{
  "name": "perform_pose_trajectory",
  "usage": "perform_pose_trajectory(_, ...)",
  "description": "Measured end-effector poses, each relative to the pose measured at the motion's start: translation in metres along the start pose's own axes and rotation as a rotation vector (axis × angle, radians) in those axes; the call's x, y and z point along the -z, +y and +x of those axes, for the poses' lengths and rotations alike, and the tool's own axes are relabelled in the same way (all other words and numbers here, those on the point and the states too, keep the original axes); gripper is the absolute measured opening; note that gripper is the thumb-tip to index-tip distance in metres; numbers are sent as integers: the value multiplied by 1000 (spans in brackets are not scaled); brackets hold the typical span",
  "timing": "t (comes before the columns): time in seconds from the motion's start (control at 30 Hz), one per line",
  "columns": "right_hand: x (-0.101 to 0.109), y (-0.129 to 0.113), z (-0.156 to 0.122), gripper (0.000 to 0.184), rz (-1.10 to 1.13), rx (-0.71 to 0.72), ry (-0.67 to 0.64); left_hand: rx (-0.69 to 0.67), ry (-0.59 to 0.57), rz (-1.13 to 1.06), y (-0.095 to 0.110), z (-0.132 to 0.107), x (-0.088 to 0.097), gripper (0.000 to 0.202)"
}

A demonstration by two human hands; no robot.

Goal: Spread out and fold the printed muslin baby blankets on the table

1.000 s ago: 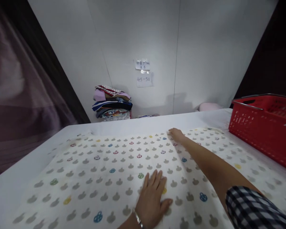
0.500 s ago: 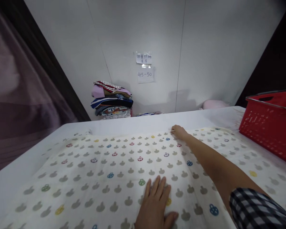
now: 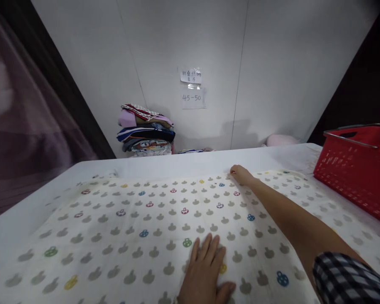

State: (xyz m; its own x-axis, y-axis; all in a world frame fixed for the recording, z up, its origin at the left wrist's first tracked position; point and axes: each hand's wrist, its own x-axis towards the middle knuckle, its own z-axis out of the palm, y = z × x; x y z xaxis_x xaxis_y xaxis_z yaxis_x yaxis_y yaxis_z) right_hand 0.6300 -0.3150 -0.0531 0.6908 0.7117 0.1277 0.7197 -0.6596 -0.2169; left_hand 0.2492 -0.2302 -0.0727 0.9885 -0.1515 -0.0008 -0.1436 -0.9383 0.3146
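A white cloth [image 3: 120, 240] printed with grey, red, blue, green and yellow mushroom shapes lies spread over the white table. My left hand [image 3: 204, 270] rests flat on its near middle, palm down with fingers stretched out. Farther off, my right hand [image 3: 240, 175] reaches to the cloth's far edge, its fingers closed on the fabric there. A soft ridge in the cloth runs from that hand down towards the near right, partly hidden under my right forearm.
A red plastic basket [image 3: 356, 171] with a metal handle stands on the table's right side. Beyond the far edge is a stack of folded fabrics [image 3: 147, 131]. Two paper notes [image 3: 191, 97] are stuck on the wall, and a pink rounded thing [image 3: 281, 140] sits behind the table.
My right hand has shifted very slightly right along the far edge, and the ridge beneath that arm looks more raised. My left hand stays in place; the view has moved a little.
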Motion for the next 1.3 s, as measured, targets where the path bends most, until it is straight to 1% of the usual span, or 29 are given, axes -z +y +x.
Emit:
perform_pose_trajectory(0.1, 1, -1, -4, 21, -23, 50, 10, 11, -17, -11, 1, 1, 1, 65)
perform_pose_trajectory(0.37, 6, -4, -11, 18, -89, 182, -10, 29, -15, -33, 0, 2, 1, 67)
perform_pose_trajectory(0.47, 7, -8, -19, 18, -115, 221, -14, 29, -14, -38, 1, 1, 2, 66)
perform_pose_trajectory(0.6, 7, -11, -30, 23, -131, 239, -35, 29, -2, -30, 3, 1, 3, 65)
perform_pose_trajectory(0.7, 6, -11, -31, 25, -117, 215, -61, 22, 15, -12, 3, 0, 1, 65)
perform_pose_trajectory(0.77, 6, -10, -27, 26, -100, 172, -74, 13, 44, 6, 1, 0, 0, 65)
perform_pose_trajectory(0.87, 6, -9, -13, 27, -78, 86, -107, 2, 66, 23, -1, -1, -2, 65)
perform_pose_trajectory(1.0, 7, -10, 6, 23, -76, -8, -179, -19, 68, 30, -2, 0, -3, 66)
perform_pose_trajectory(1.1, 7, -11, 15, 19, -79, -35, -208, -19, 79, 44, -2, 0, -2, 66)
perform_pose_trajectory(1.3, 8, -10, 19, 14, -79, -38, -256, 0, 60, 47, 1, 0, -1, 65)
